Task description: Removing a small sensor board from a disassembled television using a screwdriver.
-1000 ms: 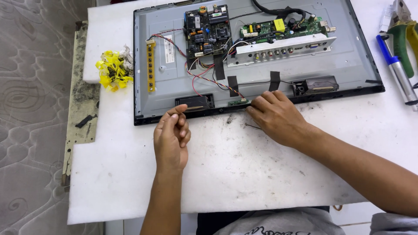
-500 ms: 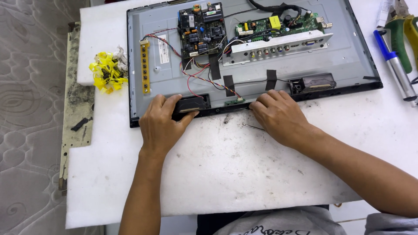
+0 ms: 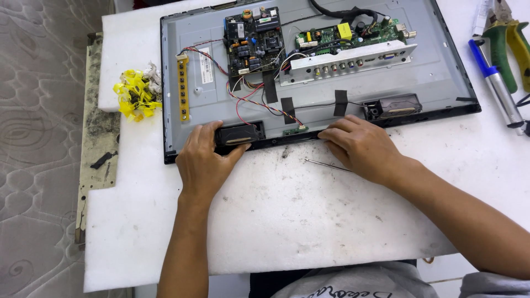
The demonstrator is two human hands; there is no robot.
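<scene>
Here, at the far left of the frame, a quilted grey mattress surface [image 3: 38,138] borders a white foam work pad [image 3: 309,221] that fills the centre and lower frame. A dirty perforated metal strip [image 3: 96,165] lies along the pad's left edge. A clump of yellow tape scraps [image 3: 135,95] sits on the pad in the upper left, just beside the opened flat-panel television [image 3: 436,77], which lies back-side up across the upper frame with its rear cover off.

On the television's metal back, from left: a yellow button strip board [image 3: 183,88] standing vertical; a dark power supply board [image 3: 254,40] at top centre; a green main board [image 3: 353,34] with a white connector bracket [image 3: 353,62] below it. Red and mixed wires [image 3: 243,99] run from the boards down toward the lower edge, held by pieces of black tape [image 3: 287,107].

The left hand [image 3: 203,163] is clamped on the left black speaker [image 3: 238,134] at the television's lower edge, thumb and fingers wrapped around its ends. The right hand [image 3: 361,146] rests flat on the lower bezel near centre, fingers together and extended, gripping nothing that I can see. A second black speaker [image 3: 395,106] sits at lower right of the panel. A thin metal rod [image 3: 326,164] lies on the pad just below the right hand.

Far right: a blue-and-silver screwdriver [image 3: 497,83] and green-handled pliers [image 3: 505,47] on the pad.
</scene>
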